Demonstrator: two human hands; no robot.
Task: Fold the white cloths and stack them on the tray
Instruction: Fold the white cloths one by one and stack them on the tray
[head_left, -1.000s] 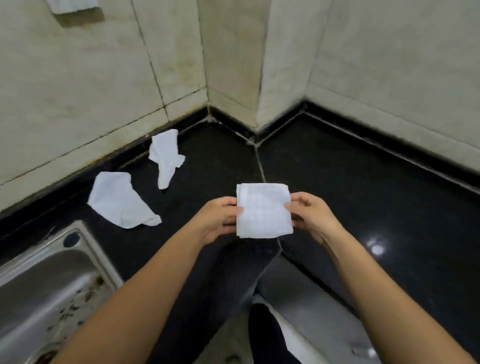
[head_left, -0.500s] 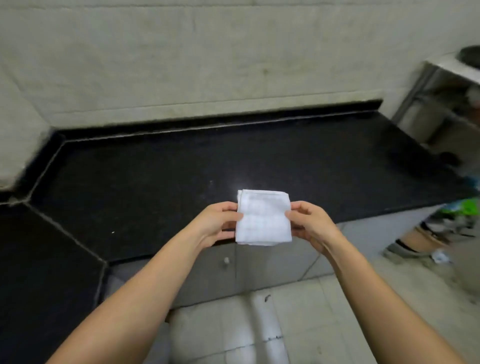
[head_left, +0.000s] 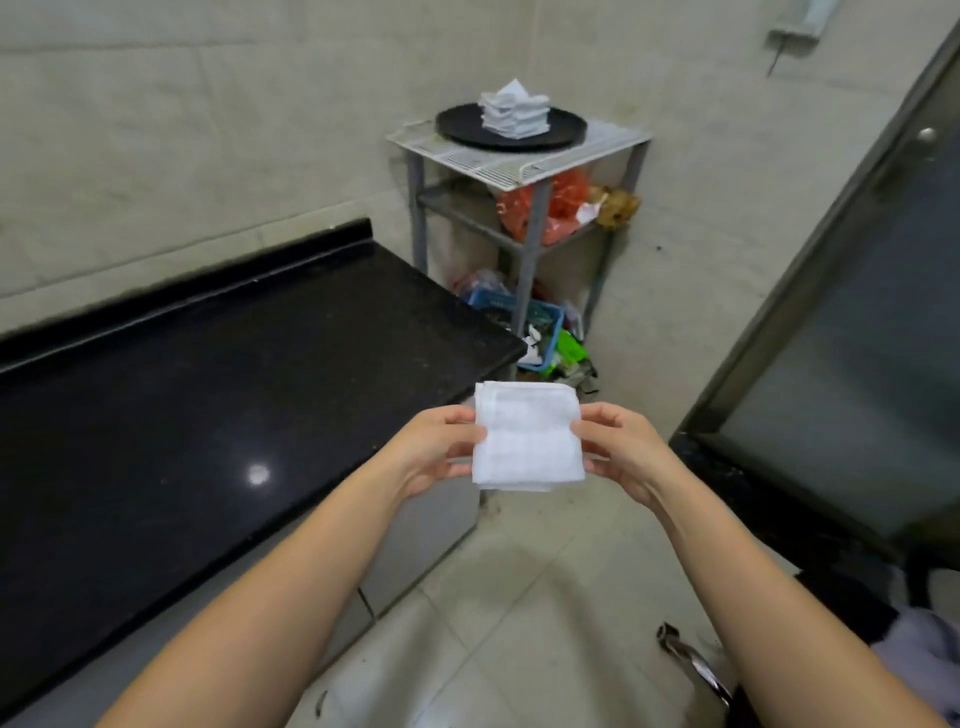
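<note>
From the head camera, the left hand (head_left: 434, 449) and the right hand (head_left: 621, 449) each pinch a side edge of one small white folded square cloth (head_left: 527, 436), thumbs on top and fingers beneath, so it hangs flat in the air between them. A second ago the same grip sat over the corner of the black countertop, with two unfolded white cloths lying up and to the left of it; the view has since swung right, and those cloths are out of sight. That suggests folding of this piece is finished and it is being carried for stacking.

Well beyond the grip, up and slightly right, one round black tray (head_left: 467, 127) sits on one grey metal rack with a white wire shelf top (head_left: 597, 148). On the tray stands one stack of folded white cloths (head_left: 514, 115); several layers show, though the exact count is too small to tell. The glossy black stone countertop (head_left: 208, 395) runs to the left of the grip.
</note>
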